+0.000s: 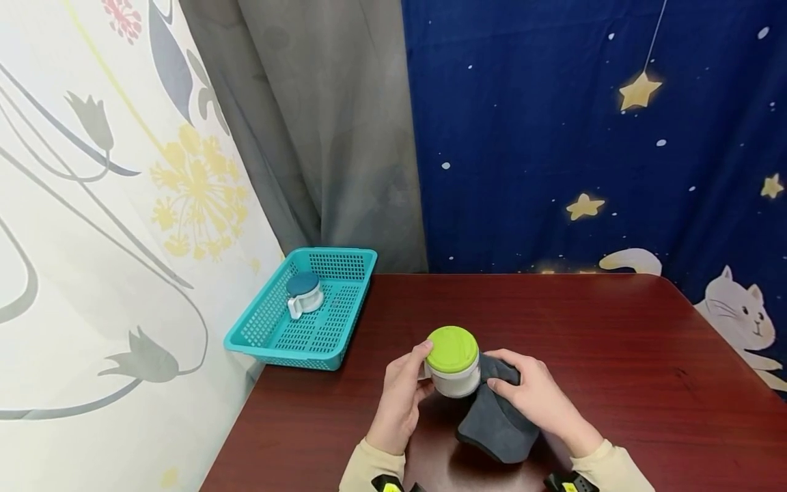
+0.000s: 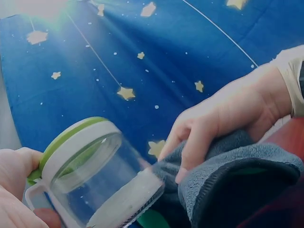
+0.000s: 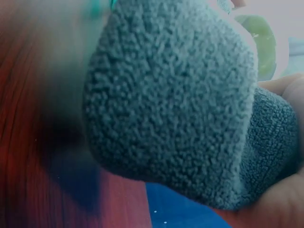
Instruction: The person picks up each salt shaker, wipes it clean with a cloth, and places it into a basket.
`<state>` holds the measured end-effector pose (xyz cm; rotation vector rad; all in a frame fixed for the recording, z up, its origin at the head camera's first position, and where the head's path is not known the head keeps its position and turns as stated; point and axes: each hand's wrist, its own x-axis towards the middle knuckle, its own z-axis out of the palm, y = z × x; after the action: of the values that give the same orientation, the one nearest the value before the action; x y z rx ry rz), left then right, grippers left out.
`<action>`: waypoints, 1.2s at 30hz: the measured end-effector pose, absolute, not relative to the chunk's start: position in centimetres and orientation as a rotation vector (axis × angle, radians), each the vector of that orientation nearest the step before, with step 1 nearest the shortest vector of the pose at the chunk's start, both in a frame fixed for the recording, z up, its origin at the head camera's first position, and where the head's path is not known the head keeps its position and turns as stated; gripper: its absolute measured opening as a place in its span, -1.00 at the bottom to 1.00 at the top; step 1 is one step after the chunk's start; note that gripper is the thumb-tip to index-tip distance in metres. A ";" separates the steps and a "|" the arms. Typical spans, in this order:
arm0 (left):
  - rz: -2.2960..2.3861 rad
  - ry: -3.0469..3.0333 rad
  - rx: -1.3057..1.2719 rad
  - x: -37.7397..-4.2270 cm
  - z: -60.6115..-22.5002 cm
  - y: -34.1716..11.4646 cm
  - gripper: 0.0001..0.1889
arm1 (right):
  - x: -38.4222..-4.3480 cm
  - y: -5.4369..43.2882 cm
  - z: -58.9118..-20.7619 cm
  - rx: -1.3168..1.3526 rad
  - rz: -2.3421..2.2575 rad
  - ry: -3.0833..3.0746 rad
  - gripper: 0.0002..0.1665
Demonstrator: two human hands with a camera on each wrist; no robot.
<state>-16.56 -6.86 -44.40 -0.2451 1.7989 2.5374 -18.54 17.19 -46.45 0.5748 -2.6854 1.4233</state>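
Note:
My left hand (image 1: 402, 393) grips a clear seasoning jar (image 1: 456, 383) by its handle side, the thumb near the bright green lid (image 1: 452, 349). In the left wrist view the jar (image 2: 107, 175) is tilted, with its white handle (image 2: 40, 202) by the palm and a whitish area near its base. A dark grey cloth (image 1: 501, 424) is bunched in my right hand (image 1: 541, 393), which holds it at the jar's right side. Much of the right wrist view is filled by the fuzzy cloth (image 3: 171, 99), with the green lid partly showing behind it.
At the table's back left stands a turquoise plastic basket (image 1: 335, 357) with a blue-lidded jar (image 1: 305, 294) inside. The dark red wooden table (image 1: 615, 342) reaches back to a blue starry curtain (image 1: 522, 137). A pale patterned curtain (image 1: 123, 239) borders the left side.

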 end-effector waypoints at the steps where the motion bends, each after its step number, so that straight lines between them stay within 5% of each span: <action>1: 2.546 1.808 -0.255 -16.5 -44.4 -6.8 -0.71 | -18.3 17.1 -46.4 0.567 1.410 -2.679 -0.50; 19: 2.555 1.818 -0.252 -16.2 -44.5 -5.8 -0.51 | -16.6 16.5 -43.8 0.467 1.316 -2.407 -0.35; 36: 2.548 1.859 -0.267 -16.2 -45.6 -4.1 -0.50 | -16.8 13.9 -42.3 0.850 0.815 -2.164 -0.34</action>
<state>-16.19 -4.12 -45.56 -0.2671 1.8587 2.5483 -16.85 13.94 -42.28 0.8501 -2.1641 0.8149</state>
